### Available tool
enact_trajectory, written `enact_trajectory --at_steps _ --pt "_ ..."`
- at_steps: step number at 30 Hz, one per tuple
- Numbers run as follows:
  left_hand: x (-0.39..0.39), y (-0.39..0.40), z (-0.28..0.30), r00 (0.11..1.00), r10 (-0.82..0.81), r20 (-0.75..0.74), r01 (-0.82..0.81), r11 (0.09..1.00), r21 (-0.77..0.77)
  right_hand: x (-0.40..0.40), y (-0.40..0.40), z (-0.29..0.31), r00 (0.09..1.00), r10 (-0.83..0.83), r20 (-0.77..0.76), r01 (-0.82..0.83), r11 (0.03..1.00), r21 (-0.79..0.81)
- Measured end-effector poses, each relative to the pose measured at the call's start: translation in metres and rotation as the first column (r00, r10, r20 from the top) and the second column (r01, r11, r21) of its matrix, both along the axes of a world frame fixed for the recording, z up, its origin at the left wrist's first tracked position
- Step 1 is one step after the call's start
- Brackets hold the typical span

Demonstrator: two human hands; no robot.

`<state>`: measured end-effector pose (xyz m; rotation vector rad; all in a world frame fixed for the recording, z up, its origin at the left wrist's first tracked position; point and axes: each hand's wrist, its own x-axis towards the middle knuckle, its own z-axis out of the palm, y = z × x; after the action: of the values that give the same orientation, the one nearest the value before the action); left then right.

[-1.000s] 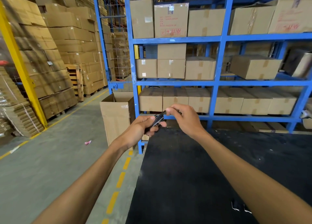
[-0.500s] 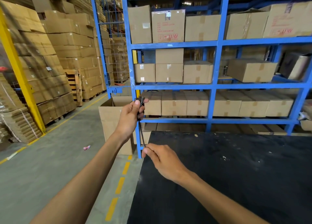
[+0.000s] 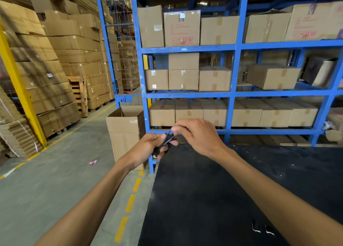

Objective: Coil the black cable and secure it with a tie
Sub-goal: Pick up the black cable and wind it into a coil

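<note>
A thin black cable [image 3: 168,141] is bunched into a small bundle of loops, held in the air above the far left corner of the black table [image 3: 222,199]. My left hand [image 3: 148,148] grips the bundle from below and the left. My right hand [image 3: 198,134] pinches the top of the cable with thumb and fingertips, right above the left hand. Most of the bundle is hidden by my fingers. I see no tie clearly.
Blue shelving [image 3: 232,93] full of cardboard boxes stands just behind the table. An open cardboard box [image 3: 124,132] sits on the floor to the left. Stacked cartons [image 3: 55,69] and a yellow post [image 3: 20,90] line the aisle. Two small clips [image 3: 262,229] lie near the table's front.
Half a second ago my hands were apart with the cable stretched between them, left hand high and right hand low. Now the right hand has come up to the left and the cable is bunched.
</note>
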<state>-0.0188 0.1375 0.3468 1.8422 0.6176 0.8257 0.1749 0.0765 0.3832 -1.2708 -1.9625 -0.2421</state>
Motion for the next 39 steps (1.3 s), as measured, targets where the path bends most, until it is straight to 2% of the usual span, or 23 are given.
enact_trajectory --at_steps 4,7,10,13,18,20,22,24,26,28,31,32,37,39 --pt "0.009 -0.006 0.011 0.976 -0.106 0.189 0.139 0.975 -0.172 0.006 0.017 0.003 0.990 -0.047 -0.132 0.048 0.999 0.008" --pt "0.011 -0.013 0.021 0.940 -0.133 0.313 0.213 0.948 -0.237 0.005 0.025 -0.014 0.976 -0.059 -0.208 0.055 0.998 -0.023" --pt "0.009 -0.014 0.032 0.876 -0.057 0.478 0.231 0.921 -0.314 0.000 0.026 -0.039 0.918 -0.069 -0.390 0.017 0.991 -0.135" --pt "0.009 -0.012 0.042 0.807 0.024 0.590 0.222 0.913 -0.342 -0.014 0.018 -0.065 0.922 -0.100 -0.375 0.007 0.970 -0.242" --pt "0.014 -0.008 0.041 0.708 0.149 0.690 0.184 0.905 -0.384 -0.048 -0.002 -0.079 0.903 -0.020 -0.429 -0.137 0.933 -0.332" --pt "0.014 -0.007 0.036 0.643 0.212 0.736 0.171 0.897 -0.408 -0.060 -0.008 -0.072 0.819 0.039 -0.572 -0.286 0.892 -0.349" --pt "0.015 -0.005 0.034 0.578 0.273 0.769 0.138 0.896 -0.422 -0.070 -0.012 -0.065 0.674 0.045 -0.737 -0.401 0.860 -0.314" --pt "0.014 -0.003 0.035 0.545 0.329 0.771 0.077 0.896 -0.437 -0.076 -0.015 -0.060 0.565 -0.010 -0.825 -0.417 0.859 -0.297" --pt "0.013 -0.002 0.036 0.542 0.354 0.762 0.024 0.900 -0.435 -0.078 -0.016 -0.056 0.519 -0.062 -0.853 -0.409 0.858 -0.311" --pt "0.012 -0.002 0.036 0.567 0.347 0.747 -0.023 0.913 -0.406 -0.076 -0.014 -0.053 0.565 -0.078 -0.822 -0.360 0.872 -0.330" --pt "0.011 -0.004 0.034 0.647 0.323 0.691 -0.090 0.932 -0.351 -0.069 -0.010 -0.047 0.733 -0.091 -0.674 -0.181 0.929 -0.322" --pt "0.010 -0.004 0.035 0.664 0.312 0.679 -0.080 0.933 -0.351 -0.066 -0.009 -0.045 0.763 -0.094 -0.639 -0.134 0.945 -0.298" --pt "-0.007 0.001 0.042 0.672 0.285 0.684 0.083 0.888 -0.452 -0.050 -0.009 -0.042 0.849 -0.116 -0.516 0.032 0.985 -0.168" --pt "-0.010 0.004 0.044 0.712 0.287 0.642 0.063 0.883 -0.465 -0.047 -0.010 -0.043 0.889 -0.118 -0.442 0.066 0.989 -0.131"
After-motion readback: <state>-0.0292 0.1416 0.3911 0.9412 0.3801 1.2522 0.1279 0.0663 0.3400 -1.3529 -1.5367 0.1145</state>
